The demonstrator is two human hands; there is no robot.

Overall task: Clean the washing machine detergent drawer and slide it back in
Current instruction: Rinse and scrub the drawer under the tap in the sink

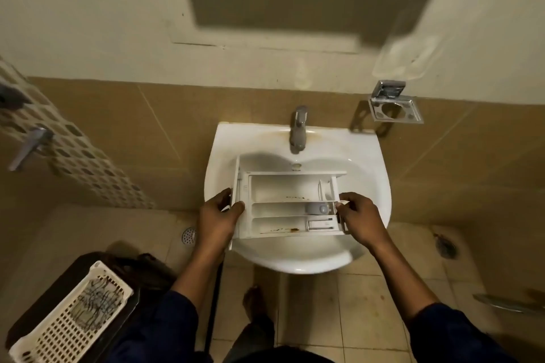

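Observation:
I hold a white detergent drawer [283,188] level over the white washbasin [224,144], its front panel to the left. Three compartments show, with brown stains on the floors of the big one and the near one, and a grey-blue cap in the middle one. My left hand [216,216] grips the front panel end, thumb on top. My right hand [358,219] pinches the drawer's right end with curled fingers. No washing machine is in view.
A grey tap [298,130] stands at the back of the basin, no water running. A chrome holder [393,106] is on the wall at right. A white perforated basket [73,312] sits at lower left. My bare foot [256,300] stands on the tiled floor under the basin.

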